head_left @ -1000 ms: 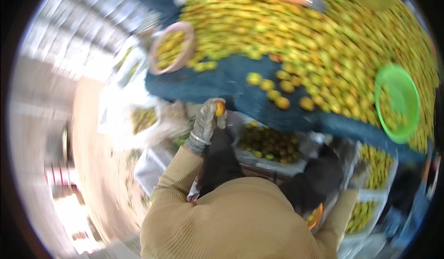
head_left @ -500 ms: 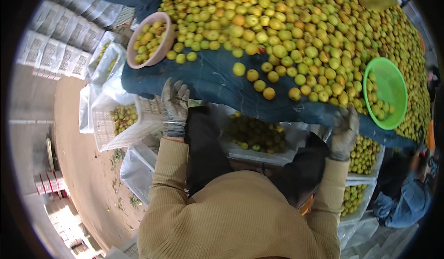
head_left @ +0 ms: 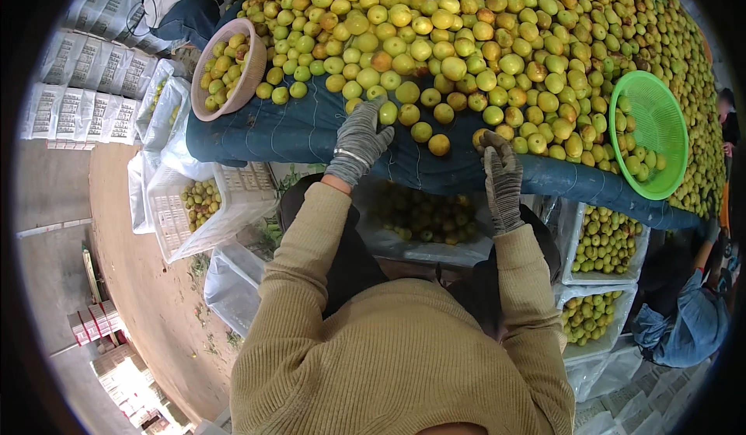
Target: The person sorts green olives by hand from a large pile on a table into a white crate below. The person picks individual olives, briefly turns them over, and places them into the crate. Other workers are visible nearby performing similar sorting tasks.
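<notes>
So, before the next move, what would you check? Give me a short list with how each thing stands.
1. Gloves on: ok, both the left hand and right hand wear one.
2. Fruit within the left hand's reach: ok, some lies right at its fingertips.
3. Left hand empty: cannot tell, its grip is partly hidden.
4. Right hand empty: cannot tell, fruit shows beside its fingers, but holding isn't clear.
5. Green basket full: not ok, fruit covers only part of its inside.
6. Cloth smooth: not ok, it shows creases.
</notes>
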Motion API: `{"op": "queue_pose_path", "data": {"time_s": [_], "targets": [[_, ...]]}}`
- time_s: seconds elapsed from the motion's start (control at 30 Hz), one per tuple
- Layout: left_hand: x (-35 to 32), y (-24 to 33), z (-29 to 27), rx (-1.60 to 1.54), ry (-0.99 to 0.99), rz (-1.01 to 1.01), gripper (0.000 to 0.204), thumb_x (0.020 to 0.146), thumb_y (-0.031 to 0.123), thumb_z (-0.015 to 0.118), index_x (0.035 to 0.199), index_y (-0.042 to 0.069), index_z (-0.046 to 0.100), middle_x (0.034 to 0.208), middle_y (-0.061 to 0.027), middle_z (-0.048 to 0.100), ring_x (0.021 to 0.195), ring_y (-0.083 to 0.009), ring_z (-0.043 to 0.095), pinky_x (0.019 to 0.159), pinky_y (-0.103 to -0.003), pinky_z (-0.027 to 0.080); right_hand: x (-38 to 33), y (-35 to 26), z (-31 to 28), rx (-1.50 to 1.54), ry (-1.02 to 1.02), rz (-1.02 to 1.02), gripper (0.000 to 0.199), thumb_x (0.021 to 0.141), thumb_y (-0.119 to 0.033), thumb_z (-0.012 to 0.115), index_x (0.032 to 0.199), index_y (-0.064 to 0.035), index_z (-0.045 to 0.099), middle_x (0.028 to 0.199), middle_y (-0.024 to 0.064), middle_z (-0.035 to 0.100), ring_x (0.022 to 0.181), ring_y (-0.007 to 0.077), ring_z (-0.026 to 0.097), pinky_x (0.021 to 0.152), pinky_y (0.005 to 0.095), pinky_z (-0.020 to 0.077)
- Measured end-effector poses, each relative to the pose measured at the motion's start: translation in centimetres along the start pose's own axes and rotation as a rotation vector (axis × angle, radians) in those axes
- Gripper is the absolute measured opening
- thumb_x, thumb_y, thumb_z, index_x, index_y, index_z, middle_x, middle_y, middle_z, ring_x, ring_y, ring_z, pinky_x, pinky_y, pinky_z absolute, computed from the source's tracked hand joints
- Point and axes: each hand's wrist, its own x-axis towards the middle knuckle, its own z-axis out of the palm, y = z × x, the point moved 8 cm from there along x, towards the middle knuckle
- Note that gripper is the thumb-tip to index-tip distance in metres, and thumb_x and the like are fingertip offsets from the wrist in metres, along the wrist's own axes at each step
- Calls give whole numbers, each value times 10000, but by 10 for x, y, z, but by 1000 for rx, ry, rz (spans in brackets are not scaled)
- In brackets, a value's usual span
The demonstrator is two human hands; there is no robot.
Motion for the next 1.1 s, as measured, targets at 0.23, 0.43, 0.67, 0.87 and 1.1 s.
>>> {"op": "queue_pose_path", "data": {"time_s": [0.23, 0.43, 0.67, 0.87, 1.1], "targets": [[5, 21, 7, 173, -167, -31, 457, 754, 205, 733, 1174, 92, 593, 1112, -138, 617, 1055, -318, 585, 938, -401, 459, -5, 3, 18, 66, -104, 42, 292, 943, -42, 519, 1232, -4, 544, 1160, 79, 587, 1049, 130, 553, 939, 244, 432], [14, 12, 4, -48, 67, -83, 433, 815, 263, 673, 1197, 78, 585, 981, -158, 664, 934, -317, 636, 825, -395, 499, -10, 8, 34, -46, -132, 40, 296, 936, -51, 539, 1225, 11, 540, 1124, 104, 610, 1014, 139, 582, 869, 251, 479], [50, 59, 30, 364, -209, -137, 649, 785, 393, 696, 1351, 171, 469, 965, -122, 644, 886, -293, 635, 791, -423, 478, -6, 16, 36, -30, -150, 77, 299, 935, -62, 547, 1225, 8, 541, 1131, 105, 606, 1016, 138, 580, 864, 252, 481], [41, 77, 18, 156, 45, 117, 514, 732, 346, 728, 1183, 144, 587, 933, -111, 656, 903, -310, 624, 821, -448, 458, -4, 6, 33, 262, -137, 211, 366, 952, -173, 545, 1288, -39, 491, 1144, 97, 585, 960, 141, 583, 781, 249, 498], [56, 136, 5, -220, 117, 431, 563, 773, 160, 736, 1288, 81, 520, 1210, -171, 553, 1064, -327, 568, 925, -403, 467, -10, -15, 31, 678, -102, 382, 453, 925, -305, 596, 1324, -160, 436, 1113, 63, 570, 782, 133, 593, 571, 215, 450]]}}
